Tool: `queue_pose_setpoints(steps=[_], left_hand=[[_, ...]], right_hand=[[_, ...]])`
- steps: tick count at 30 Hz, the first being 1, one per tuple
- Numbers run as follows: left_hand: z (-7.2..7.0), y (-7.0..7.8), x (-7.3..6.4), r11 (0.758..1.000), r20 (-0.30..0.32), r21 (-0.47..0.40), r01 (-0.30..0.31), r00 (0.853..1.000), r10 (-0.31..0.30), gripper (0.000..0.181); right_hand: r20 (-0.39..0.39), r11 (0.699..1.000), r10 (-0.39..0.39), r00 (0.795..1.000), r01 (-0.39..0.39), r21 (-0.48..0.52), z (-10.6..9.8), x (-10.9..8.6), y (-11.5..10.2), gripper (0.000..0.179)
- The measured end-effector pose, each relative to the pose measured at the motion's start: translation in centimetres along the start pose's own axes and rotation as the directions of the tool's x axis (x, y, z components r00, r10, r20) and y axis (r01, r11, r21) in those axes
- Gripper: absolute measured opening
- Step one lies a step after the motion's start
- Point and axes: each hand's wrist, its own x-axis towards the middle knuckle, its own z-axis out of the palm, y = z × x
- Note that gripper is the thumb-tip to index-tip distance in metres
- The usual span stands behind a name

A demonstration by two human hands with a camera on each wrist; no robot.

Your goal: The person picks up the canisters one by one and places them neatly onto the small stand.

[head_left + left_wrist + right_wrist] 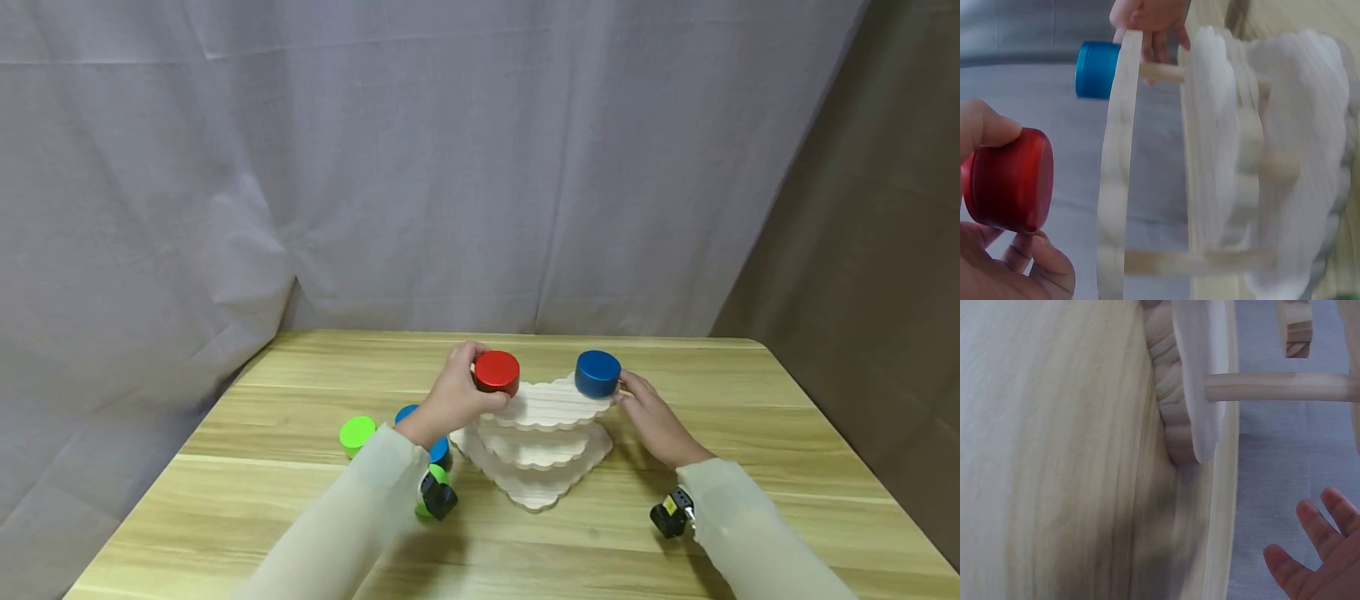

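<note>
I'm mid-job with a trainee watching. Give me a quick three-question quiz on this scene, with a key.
1. Multiple choice: which tier of the wooden stand bears a blue cylinder?
A) bottom
B) middle
C) top

2. True or false: the left hand grips a red cylinder.

3. Fill in the blank: the round pieces on the table, left of the wooden stand, are blue and ____.

Key: 1. C; 2. true; 3. green.
</note>
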Motion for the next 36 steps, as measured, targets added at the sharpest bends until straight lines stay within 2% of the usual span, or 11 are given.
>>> queue_pose_setpoints(steps=[5, 8, 14, 20, 29, 36], left_hand=[[1.6, 0.9, 0.5, 0.998, 0.005, 0.055, -0.014, 1.000, 0.014, 0.054], [2.4, 1.5, 0.7, 0.995, 0.014, 0.100, -0.001, 1.000, 0.000, 0.056], [3.8, 2.2, 1.3, 0.990, 0.060, 0.136, 0.031, 0.997, -0.040, 0.058], [5.0, 2.6, 1.7, 0.980, 0.103, 0.199, 0.008, 0.994, -0.029, 0.055], [5.7, 3.0, 2.3, 0.948, 0.139, 0.317, 0.011, 0.989, -0.058, 0.050], [6.0, 3.1, 2.7, 0.948, 0.141, 0.315, 0.040, 0.986, -0.088, 0.051]], right_hand=[[-0.012, 0.999, -0.009, 1.000, 0.010, 0.032, 0.0, 0.1, 0.0, 0.049], [-0.014, 0.998, -0.012, 1.000, 0.013, 0.067, 0.0, 0.1, 0.0, 0.048], [-0.009, 0.996, -0.011, 1.000, 0.012, 0.090, -0.1, 0.3, 0.1, 0.046], [-0.004, 0.995, -0.010, 1.000, 0.011, 0.100, -0.1, 0.4, 0.2, 0.046], [0.005, 0.995, -0.004, 1.000, 0.003, 0.097, 0.3, 0.6, 0.0, 0.048], [0.001, 0.994, -0.014, 1.000, 0.014, 0.111, 0.4, 0.6, -0.1, 0.047]])
